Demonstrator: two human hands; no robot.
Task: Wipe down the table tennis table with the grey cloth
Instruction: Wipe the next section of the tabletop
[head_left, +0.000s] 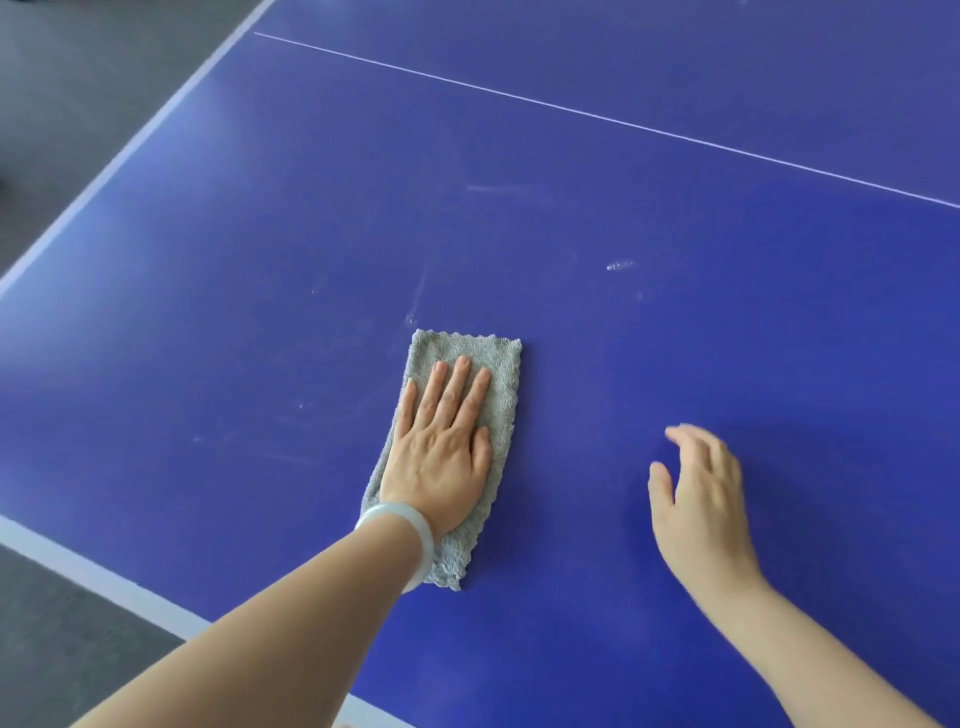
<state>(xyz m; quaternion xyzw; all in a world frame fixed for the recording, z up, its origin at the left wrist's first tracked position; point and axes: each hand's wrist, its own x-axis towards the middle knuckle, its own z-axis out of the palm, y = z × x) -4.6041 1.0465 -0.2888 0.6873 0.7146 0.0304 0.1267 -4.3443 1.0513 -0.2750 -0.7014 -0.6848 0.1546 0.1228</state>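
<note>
Cloth (500, 387), grey and laid out as a long narrow strip, lies flat on the blue desk (675, 338), close to the near edge and well in from the left edge. The left hand (441, 457) rests palm-down on the middle of the strip, fingers straight and slightly spread. The cloth shows beyond the fingertips and behind the wrist, which wears a pale bangle (415, 525). The right hand (698, 493) is apart from the cloth, towards the right edge, fingers relaxed and holding nothing; I cannot tell whether it touches the desk. White scuff marks (621, 265) lie farther in.
</note>
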